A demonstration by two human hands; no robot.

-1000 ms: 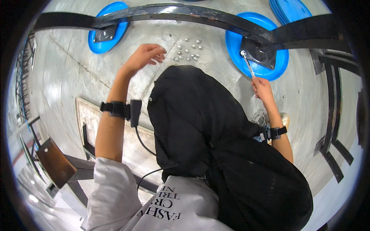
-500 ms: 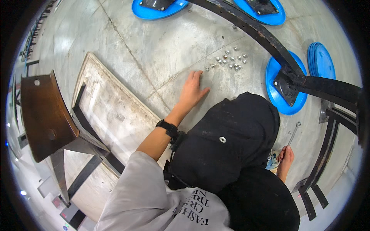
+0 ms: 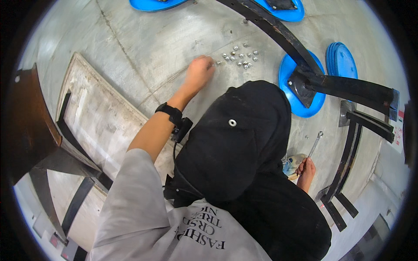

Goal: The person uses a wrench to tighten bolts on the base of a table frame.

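Note:
My left hand (image 3: pixel 199 71) is over the concrete floor with its fingers curled in, at the left edge of a loose group of small shiny metal nuts (image 3: pixel 241 56). Its fingertips face away from view, so what they hold is hidden. One nut (image 3: pixel 218 63) lies right beside the fingers. Low at the right, beside my shoe (image 3: pixel 294 165), my right hand (image 3: pixel 306 170) is closed round the lower end of a long silver wrench (image 3: pixel 315 144), its head pointing up and away. A pale metal washer (image 3: pixel 232 122) rests on my black-trousered knee.
A black curved metal frame (image 3: pixel 278 32) arches overhead at the right, its plate fixed to a blue oval seat (image 3: pixel 286 65). Stacked blue seats (image 3: pixel 342 61) stand beyond. At left are a worn board (image 3: pixel 98 106) and a brown metal piece (image 3: pixel 32 126). Black legs (image 3: pixel 346 161) stand at right.
My left hand's spread fingers have curled in beside the nuts, and the nut nearest them no longer shows. The whole view has shifted slightly. My right hand still grips the wrench.

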